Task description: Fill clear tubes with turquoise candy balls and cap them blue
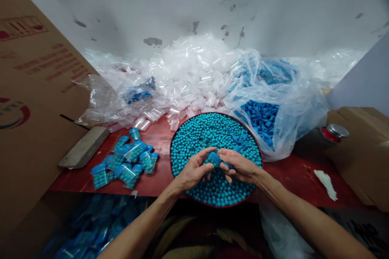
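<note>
Over a round tub (pixel 171 157) full of turquoise beads (pixel 212 129), my hands meet. My left hand (pixel 196 169) is closed, thumb and fingers around a small blue-capped container (pixel 214 157), whose lower part is mostly hidden by the fingers. My right hand (pixel 240 165) pinches at the cap side of that container, and a strip of blue plastic shows under its fingers. Several loose blue caps (pixel 240 139) lie on the beads just beyond my right hand. To the left, a pile of clear containers (pixel 127 174) filled with beads and topped with blue caps sits on the red table.
A heap of clear empty containers (pixel 194 76) lies along the wall. An open plastic bag (pixel 291 117) holds blue caps (pixel 261 117). Cardboard boxes (pixel 33 88) stand at both sides. A grey block (pixel 85 147), a metal-lidded flask (pixel 337 131) and more filled containers (pixel 94 226) below the table edge are visible.
</note>
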Available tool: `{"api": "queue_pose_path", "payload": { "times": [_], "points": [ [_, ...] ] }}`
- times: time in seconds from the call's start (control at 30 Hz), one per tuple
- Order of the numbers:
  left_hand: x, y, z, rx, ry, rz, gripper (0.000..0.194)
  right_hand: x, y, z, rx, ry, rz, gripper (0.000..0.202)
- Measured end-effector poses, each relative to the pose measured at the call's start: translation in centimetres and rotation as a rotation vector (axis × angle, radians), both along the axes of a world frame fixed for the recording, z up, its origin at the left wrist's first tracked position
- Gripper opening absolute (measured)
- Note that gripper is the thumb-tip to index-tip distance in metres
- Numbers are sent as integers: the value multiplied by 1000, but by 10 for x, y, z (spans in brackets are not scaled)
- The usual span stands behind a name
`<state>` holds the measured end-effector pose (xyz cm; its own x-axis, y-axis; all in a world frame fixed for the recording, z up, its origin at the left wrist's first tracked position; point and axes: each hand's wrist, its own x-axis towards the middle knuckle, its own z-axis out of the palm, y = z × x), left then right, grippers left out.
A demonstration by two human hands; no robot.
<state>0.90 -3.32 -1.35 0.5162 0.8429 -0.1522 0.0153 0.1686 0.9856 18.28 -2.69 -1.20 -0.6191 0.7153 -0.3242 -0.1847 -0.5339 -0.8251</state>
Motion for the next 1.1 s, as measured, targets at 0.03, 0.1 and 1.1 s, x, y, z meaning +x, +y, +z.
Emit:
{"api": "queue_pose_path", "payload": {
  "times": [0.03,0.1,1.1],
  "points": [
    [0,-1,1,8,16,-1,48,1,-1,-1,2,-10,6,24],
    [0,-2,2,36,37,20,42,1,-2,-1,1,-29,45,24],
    [-3,-17,12,109,89,241,31,-26,-21,18,845,-627,-280,45]
  ]
}}
